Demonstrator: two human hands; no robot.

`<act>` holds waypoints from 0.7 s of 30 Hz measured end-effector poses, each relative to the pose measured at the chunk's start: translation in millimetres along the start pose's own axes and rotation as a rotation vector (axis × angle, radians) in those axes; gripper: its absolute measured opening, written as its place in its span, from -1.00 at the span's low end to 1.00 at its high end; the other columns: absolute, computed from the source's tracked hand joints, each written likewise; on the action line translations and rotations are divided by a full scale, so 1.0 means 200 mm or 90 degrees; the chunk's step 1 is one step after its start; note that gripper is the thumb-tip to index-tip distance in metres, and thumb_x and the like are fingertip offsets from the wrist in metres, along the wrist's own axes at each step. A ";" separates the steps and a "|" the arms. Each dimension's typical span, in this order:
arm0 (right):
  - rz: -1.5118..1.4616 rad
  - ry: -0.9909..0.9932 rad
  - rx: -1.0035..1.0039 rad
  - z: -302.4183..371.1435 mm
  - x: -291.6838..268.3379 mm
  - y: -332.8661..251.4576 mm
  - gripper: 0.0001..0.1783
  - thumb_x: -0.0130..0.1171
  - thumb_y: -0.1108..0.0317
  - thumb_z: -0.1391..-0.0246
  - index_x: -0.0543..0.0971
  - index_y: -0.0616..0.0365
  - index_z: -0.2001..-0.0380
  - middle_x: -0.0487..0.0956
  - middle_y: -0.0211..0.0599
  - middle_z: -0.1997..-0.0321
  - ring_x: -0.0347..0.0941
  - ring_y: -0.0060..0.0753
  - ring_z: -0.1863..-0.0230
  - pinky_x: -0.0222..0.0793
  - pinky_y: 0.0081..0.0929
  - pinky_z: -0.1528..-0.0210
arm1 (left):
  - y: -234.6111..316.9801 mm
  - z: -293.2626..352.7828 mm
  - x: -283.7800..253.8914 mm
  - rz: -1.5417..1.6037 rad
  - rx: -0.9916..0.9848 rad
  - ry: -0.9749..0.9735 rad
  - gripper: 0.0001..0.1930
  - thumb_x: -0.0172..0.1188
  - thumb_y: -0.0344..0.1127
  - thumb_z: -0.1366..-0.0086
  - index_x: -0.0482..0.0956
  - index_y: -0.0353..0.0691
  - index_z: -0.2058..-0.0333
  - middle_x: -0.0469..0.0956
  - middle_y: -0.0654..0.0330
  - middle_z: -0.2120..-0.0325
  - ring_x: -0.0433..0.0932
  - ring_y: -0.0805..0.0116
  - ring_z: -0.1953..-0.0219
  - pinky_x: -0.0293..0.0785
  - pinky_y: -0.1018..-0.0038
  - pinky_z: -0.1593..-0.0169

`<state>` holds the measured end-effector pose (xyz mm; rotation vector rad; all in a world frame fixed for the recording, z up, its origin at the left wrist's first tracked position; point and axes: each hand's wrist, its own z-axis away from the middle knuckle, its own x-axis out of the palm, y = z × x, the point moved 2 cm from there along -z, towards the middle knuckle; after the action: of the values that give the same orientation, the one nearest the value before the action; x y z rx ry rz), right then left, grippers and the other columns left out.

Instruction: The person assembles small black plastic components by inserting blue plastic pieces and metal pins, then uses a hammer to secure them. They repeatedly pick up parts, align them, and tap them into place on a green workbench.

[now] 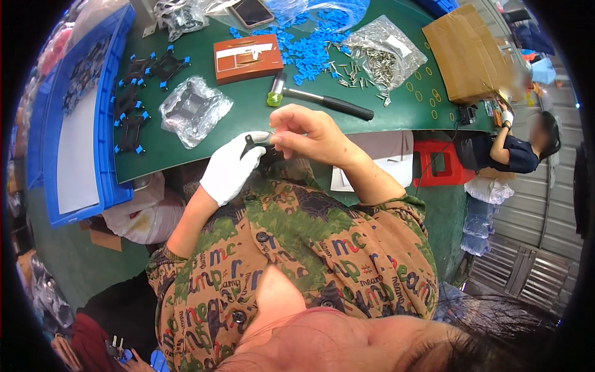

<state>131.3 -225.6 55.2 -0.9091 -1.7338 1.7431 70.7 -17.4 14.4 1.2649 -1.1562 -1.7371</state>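
My left hand (227,168), in a white glove, is closed around a black plastic bracket (250,144) at the table's near edge. Its lower part is dark against my patterned shirt and hard to make out. My bare right hand (313,131) pinches a small silvery pin (272,132) between thumb and fingertips, right beside the bracket. Just beyond my hands lies a hammer (328,103) with a black grip and a yellow-green face. Farther off are a heap of small blue plastic clips (310,53) and an open clear bag of metal pins (383,56), some spilled out.
Black brackets with blue corners (130,99) and a plastic-wrapped bracket (193,113) lie left on the green table (248,105). A blue crate (105,167) borders that side. Beyond stand a brown-red box (248,60), a phone (252,12) and a carton (465,56). A co-worker (514,149) is at right.
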 end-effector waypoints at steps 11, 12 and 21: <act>0.162 -0.061 -0.067 -0.02 0.08 0.06 -0.82 0.39 0.42 -0.20 0.58 0.15 0.20 0.60 -0.46 0.43 0.55 -0.64 0.45 0.43 -0.55 0.43 | 0.02 0.02 -0.01 -0.176 0.055 -0.009 -0.72 0.13 -0.17 -0.45 0.57 -0.24 0.04 0.65 -0.10 0.27 0.62 -0.14 0.17 0.53 0.15 0.10; 0.154 -0.062 -0.042 -0.03 0.09 0.05 -0.82 0.39 0.41 -0.19 0.58 0.15 0.21 0.61 -0.44 0.42 0.56 -0.60 0.44 0.44 -0.54 0.41 | 0.01 0.02 0.00 -0.170 0.063 -0.003 -0.72 0.13 -0.15 -0.45 0.57 -0.25 0.06 0.64 -0.11 0.28 0.61 -0.16 0.17 0.52 0.13 0.11; 0.378 0.023 -0.242 -0.05 0.17 0.07 -0.78 0.36 0.27 -0.21 0.59 0.12 0.20 0.66 -0.22 0.38 0.65 -0.19 0.37 0.52 -0.31 0.33 | -0.03 0.03 0.00 -0.190 0.062 -0.011 -0.71 0.08 -0.16 -0.43 0.56 -0.26 0.08 0.63 -0.13 0.27 0.59 -0.20 0.16 0.51 0.08 0.10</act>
<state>117.5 -193.6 37.5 -1.7544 -1.9358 1.7339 65.0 -14.4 8.7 1.5489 -1.1177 -1.9265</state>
